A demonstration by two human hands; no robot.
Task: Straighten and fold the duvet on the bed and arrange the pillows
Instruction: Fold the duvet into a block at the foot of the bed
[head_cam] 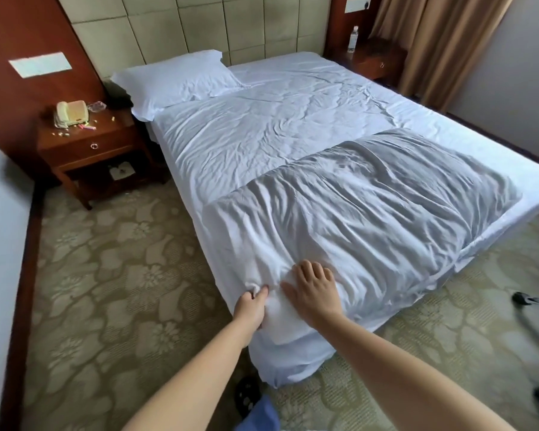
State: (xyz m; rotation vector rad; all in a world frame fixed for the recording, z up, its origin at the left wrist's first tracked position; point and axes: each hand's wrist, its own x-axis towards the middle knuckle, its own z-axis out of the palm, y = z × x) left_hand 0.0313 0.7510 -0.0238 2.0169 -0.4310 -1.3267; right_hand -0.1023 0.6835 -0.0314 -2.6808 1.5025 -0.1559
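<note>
The white duvet [355, 219] lies folded across the foot half of the bed [262, 132], wrinkled, its grey filling showing through the cover. At the bed's near corner my left hand [251, 306] pinches a fold of the duvet's corner between thumb and fingers. Just to the right, my right hand [313, 289] rests flat on the duvet with its fingers spread. One white pillow [175, 80] sits at the head on the left side. The right side of the head shows only the bare sheet.
A wooden nightstand [87, 144] with a phone [70, 113] and small scattered items stands left of the bed. Another nightstand [374, 60] with a water bottle [353, 38] is at the back right, by the curtains. Chair casters [535, 300] stand on the patterned carpet at right.
</note>
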